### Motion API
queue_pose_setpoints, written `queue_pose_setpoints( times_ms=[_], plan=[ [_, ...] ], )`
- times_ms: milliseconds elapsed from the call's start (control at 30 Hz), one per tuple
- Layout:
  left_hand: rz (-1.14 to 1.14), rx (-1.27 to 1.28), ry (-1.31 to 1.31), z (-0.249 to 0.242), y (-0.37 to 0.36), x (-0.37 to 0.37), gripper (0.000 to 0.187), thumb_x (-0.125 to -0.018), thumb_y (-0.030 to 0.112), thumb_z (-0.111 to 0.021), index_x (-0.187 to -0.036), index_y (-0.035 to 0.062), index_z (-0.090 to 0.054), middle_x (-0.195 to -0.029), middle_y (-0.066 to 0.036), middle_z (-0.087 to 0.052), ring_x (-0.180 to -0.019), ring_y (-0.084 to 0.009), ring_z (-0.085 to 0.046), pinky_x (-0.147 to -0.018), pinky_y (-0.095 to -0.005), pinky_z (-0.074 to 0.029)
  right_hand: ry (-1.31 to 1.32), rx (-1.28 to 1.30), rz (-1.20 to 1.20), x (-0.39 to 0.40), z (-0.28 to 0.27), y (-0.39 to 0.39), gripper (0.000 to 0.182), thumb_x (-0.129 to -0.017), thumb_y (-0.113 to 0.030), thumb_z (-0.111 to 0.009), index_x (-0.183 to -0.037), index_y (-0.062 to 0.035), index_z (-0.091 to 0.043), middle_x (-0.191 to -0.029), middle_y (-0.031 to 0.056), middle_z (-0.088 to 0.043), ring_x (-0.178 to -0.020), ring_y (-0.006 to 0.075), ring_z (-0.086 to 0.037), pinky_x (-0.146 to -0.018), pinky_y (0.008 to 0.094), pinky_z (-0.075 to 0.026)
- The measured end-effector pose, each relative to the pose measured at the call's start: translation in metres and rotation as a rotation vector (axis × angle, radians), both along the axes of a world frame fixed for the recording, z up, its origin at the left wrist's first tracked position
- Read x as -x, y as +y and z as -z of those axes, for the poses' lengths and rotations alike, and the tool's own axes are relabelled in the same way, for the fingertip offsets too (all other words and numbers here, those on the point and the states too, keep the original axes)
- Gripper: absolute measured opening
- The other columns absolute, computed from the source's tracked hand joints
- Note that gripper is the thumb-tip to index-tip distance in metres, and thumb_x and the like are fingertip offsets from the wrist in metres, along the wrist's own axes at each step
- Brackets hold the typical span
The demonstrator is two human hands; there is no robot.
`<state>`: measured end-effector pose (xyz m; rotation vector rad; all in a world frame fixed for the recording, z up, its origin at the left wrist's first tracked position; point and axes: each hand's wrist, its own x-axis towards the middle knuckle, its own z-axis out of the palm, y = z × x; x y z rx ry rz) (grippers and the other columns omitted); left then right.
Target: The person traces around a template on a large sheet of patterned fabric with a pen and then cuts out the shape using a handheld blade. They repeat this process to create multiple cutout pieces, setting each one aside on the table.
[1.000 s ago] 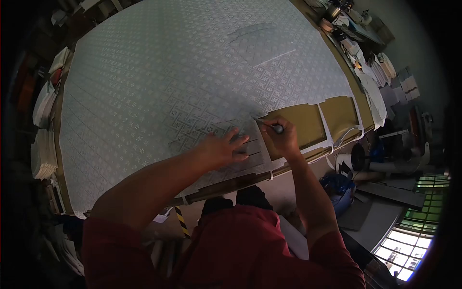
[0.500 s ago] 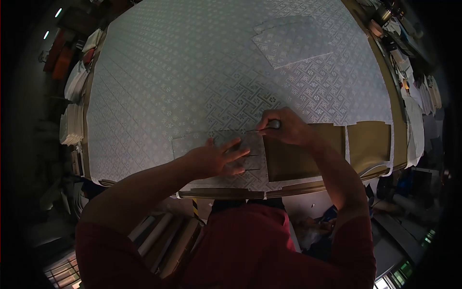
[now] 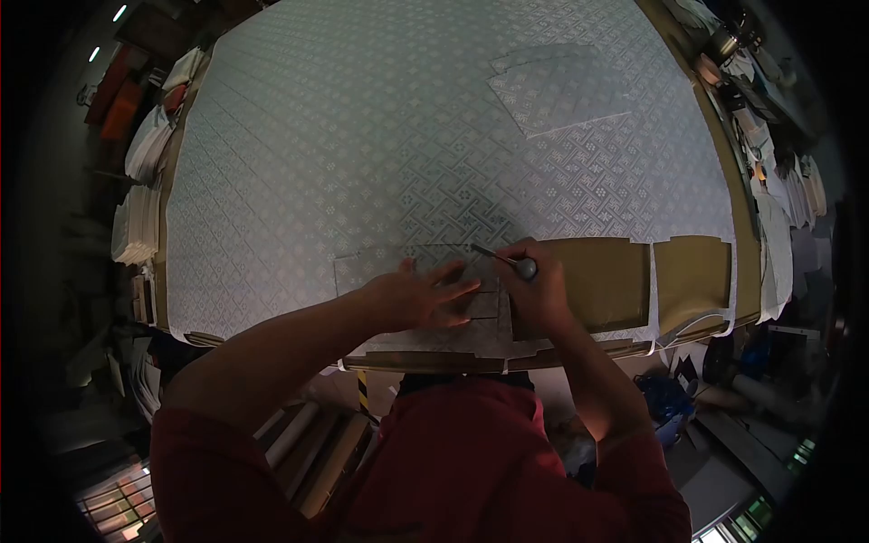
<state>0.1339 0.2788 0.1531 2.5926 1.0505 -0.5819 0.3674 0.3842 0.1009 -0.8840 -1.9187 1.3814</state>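
Note:
My left hand [image 3: 412,297] lies with fingers spread on a rectangular patterned piece [image 3: 359,269], which rests on a large pale patterned sheet [image 3: 272,181]. Short dark lines show near its fingertips. In my right hand [image 3: 543,294] is a tool with a rounded grey handle and thin dark shaft [image 3: 501,257]. Its tip points left, right at the upper edge of the rectangular piece. What kind of tool it is, I cannot tell.
Openings in the sheet at right bare an olive-brown surface [image 3: 597,285]. Another cut-looking patterned piece [image 3: 566,95] lies farther back. Paper stacks [image 3: 138,231] stand by the left edge, with papers and clutter [image 3: 774,217] along the right. Rolls [image 3: 317,452] lie below the front edge.
My right hand has turned and shifted slightly downward, and the tool's shaft now shows more fully. My left hand has stayed on the piece. The whole view has shifted a little.

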Motion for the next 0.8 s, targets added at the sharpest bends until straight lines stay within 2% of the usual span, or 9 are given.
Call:
queue_pose_setpoints(
  times_ms=[67,133,267,367,433,533,667,700,800],
  plan=[
    [0.015,-0.028,-0.02,0.002,-0.001,0.001,0.06,-0.103,0.021,-0.053,-0.155,0.043,-0.035,-0.173,-0.007,-0.018,-0.157,-0.0418,-0.025,-0.104,-0.0706,-0.05,0.015,-0.133,0.245,0.01,0.006,-0.027,0.014,-0.088,-0.006,-0.079,-0.099,-0.0031,-0.071,-0.092,0.013,-0.075,-0.085,0.0242,-0.075,-0.075,0.0353,-0.057],
    [-0.005,-0.062,-0.036,0.004,-0.003,0.001,0.048,-0.104,0.031,-0.053,-0.149,0.0458,-0.045,-0.172,-0.004,-0.022,-0.157,-0.0376,-0.026,-0.099,-0.0731,-0.051,-0.005,-0.166,0.333,0.019,0.003,-0.041,0.013,-0.088,-0.007,-0.079,-0.098,-0.0034,-0.071,-0.092,0.0136,-0.075,-0.085,0.0257,-0.076,-0.074,0.0361,-0.058],
    [-0.012,-0.087,-0.071,0.01,-0.004,0.002,0.047,-0.103,0.035,-0.056,-0.148,0.0462,-0.047,-0.171,-0.003,-0.025,-0.155,-0.0367,-0.029,-0.096,-0.0751,-0.05,-0.083,-0.202,0.478,0.035,0.0,-0.054,0.013,-0.087,-0.008,-0.079,-0.096,-0.0044,-0.071,-0.089,0.0149,-0.075,-0.083,0.0302,-0.076,-0.073,0.0381,-0.058],
    [-0.018,-0.095,-0.09,0.023,-0.005,0.001,0.049,-0.105,0.047,-0.05,-0.153,0.0408,-0.044,-0.17,-0.007,-0.028,-0.154,-0.0343,-0.032,-0.098,-0.0747,-0.047,-0.15,-0.282,0.474,0.041,-0.004,-0.059,0.014,-0.088,-0.006,-0.079,-0.098,-0.001,-0.071,-0.089,0.0143,-0.076,-0.085,0.0242,-0.075,-0.077,0.0356,-0.057],
    [-0.348,0.027,-0.147,0.029,-0.007,-0.003,0.062,-0.106,0.061,-0.039,-0.159,0.0306,-0.039,-0.169,-0.011,-0.03,-0.154,-0.0308,-0.033,-0.101,-0.0732,-0.044,-0.197,-0.272,0.492,0.047,-0.012,-0.061,0.014,-0.088,-0.006,-0.078,-0.098,-0.0013,-0.071,-0.09,0.0143,-0.076,-0.085,0.025,-0.076,-0.077,0.0356,-0.057],
    [-0.388,0.078,-0.192,0.035,-0.006,-0.002,0.073,-0.105,0.067,-0.032,-0.163,0.0233,-0.034,-0.168,-0.015,-0.031,-0.155,-0.0286,-0.033,-0.105,-0.0722,-0.041,-0.256,-0.275,0.507,0.054,-0.018,-0.062,0.013,-0.088,-0.006,-0.078,-0.098,-0.0015,-0.071,-0.089,0.0145,-0.076,-0.084,0.0259,-0.076,-0.076,0.0359,-0.058],
    [-0.363,0.059,-0.232,0.041,-0.006,-0.002,0.069,-0.105,0.063,-0.036,-0.162,0.0245,-0.035,-0.169,-0.014,-0.031,-0.156,-0.0278,-0.03,-0.105,-0.074,-0.039,-0.202,-0.368,0.578,0.06,-0.002,-0.078,0.013,-0.09,-0.006,-0.078,-0.099,-0.002,-0.07,-0.085,0.0134,-0.075,-0.078,0.0231,-0.076,-0.069,0.0352,-0.057],
    [-0.273,0.007,-0.233,0.036,-0.006,0.001,0.063,-0.105,0.058,-0.04,-0.159,0.0236,-0.039,-0.167,-0.013,-0.034,-0.156,-0.0318,-0.03,-0.101,-0.0735,-0.043,-0.209,-0.373,0.577,0.059,0.008,-0.08,0.013,-0.09,-0.006,-0.078,-0.099,-0.002,-0.07,-0.085,0.0134,-0.075,-0.078,0.0231,-0.076,-0.069,0.0352,-0.057],
    [-0.194,-0.049,-0.25,0.035,-0.007,0.003,0.055,-0.105,0.049,-0.047,-0.154,0.0252,-0.045,-0.165,-0.011,-0.038,-0.155,-0.0354,-0.032,-0.095,-0.0738,-0.048,-0.205,-0.175,0.639,0.058,0.025,-0.084,0.014,-0.092,-0.007,-0.077,-0.102,-0.0031,-0.07,-0.082,0.0115,-0.074,-0.073,0.0184,-0.074,-0.065,0.033,-0.056]
  ],
)
